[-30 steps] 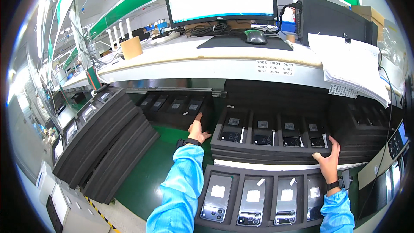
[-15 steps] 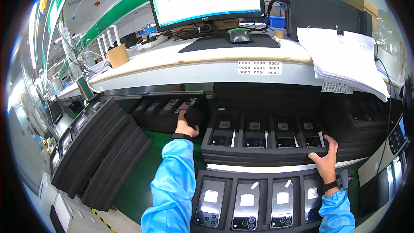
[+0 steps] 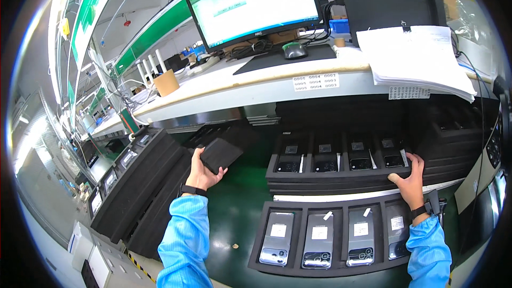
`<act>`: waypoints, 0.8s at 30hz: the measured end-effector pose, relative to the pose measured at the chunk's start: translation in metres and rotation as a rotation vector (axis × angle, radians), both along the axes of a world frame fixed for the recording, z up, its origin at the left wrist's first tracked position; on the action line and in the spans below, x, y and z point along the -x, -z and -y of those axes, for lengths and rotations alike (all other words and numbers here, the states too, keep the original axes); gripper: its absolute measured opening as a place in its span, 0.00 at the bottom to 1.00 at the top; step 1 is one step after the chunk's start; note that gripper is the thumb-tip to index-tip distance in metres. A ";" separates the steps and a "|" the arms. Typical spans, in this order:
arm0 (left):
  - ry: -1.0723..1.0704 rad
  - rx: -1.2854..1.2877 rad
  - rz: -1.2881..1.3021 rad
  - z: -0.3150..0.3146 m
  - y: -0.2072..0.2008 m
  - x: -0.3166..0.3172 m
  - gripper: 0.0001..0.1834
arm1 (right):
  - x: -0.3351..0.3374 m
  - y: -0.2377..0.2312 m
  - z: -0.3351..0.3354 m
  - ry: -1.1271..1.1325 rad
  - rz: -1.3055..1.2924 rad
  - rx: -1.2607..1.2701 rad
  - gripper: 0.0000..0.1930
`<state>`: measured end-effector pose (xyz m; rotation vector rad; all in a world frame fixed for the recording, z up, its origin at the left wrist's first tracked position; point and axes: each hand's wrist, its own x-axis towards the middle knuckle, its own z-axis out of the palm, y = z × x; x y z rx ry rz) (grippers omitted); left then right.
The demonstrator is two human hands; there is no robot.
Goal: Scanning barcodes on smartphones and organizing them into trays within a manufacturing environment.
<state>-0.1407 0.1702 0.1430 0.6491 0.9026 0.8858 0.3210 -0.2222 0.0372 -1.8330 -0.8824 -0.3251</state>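
My left hand (image 3: 205, 173) is closed around the near end of a black foam tray (image 3: 223, 154), beneath the desk. This tray is tilted, and its far part is dark and blurred. My right hand (image 3: 412, 178) grips the front right corner of another black foam tray (image 3: 333, 177), thumb at the front and fingers over the edge. That tray tops a stack and holds several dark phones (image 3: 326, 164) in separate slots. Closer to me lies a foam tray (image 3: 298, 208) carrying several phones (image 3: 319, 237), camera ends toward me, with white labels on their backs.
At left, a tall stack of black foam trays (image 3: 133, 181) leans, phones in its top one. Above is a desk (image 3: 224, 93) with a monitor (image 3: 256, 5), a mouse (image 3: 294, 50), a tape roll (image 3: 166, 82) and clipped papers (image 3: 410, 56) overhanging its edge. More foam (image 3: 448, 138) is stacked at right.
My left hand has moved left and toward me, and the end of the foam tray it holds has swung out and tilted. My right hand stays at its tray corner. The view has tilted slightly.
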 end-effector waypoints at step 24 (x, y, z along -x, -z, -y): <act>0.299 -0.257 -0.335 0.032 0.083 0.144 0.34 | -0.003 0.005 0.001 -0.030 0.018 0.045 0.43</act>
